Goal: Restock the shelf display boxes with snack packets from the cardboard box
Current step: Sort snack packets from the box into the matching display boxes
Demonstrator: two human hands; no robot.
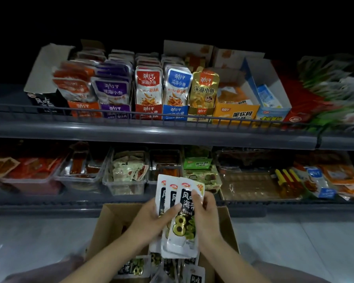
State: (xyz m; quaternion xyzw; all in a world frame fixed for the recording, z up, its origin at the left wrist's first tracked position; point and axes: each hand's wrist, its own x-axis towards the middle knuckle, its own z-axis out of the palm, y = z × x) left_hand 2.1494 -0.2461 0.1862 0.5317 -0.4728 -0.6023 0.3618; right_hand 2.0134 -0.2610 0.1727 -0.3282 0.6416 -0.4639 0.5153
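Both hands hold a fanned stack of white-and-black kelp snack packets (180, 219) above the open cardboard box (110, 219) at the bottom centre. My left hand (151, 219) grips the stack from the left with its thumb across the front. My right hand (205, 217) holds the right edge, fingers over the top packet. More of the same packets (137, 266) lie inside the box. On the upper shelf at the far left stands a black display box (44, 103) with a raised grey flap, bearing matching print.
The upper shelf (151, 129) carries a row of display boxes with fish snack packets (148, 86) behind a wire rail. The lower shelf holds clear plastic tubs (127, 178) and loose packets. Pale floor (294, 242) lies either side of the box.
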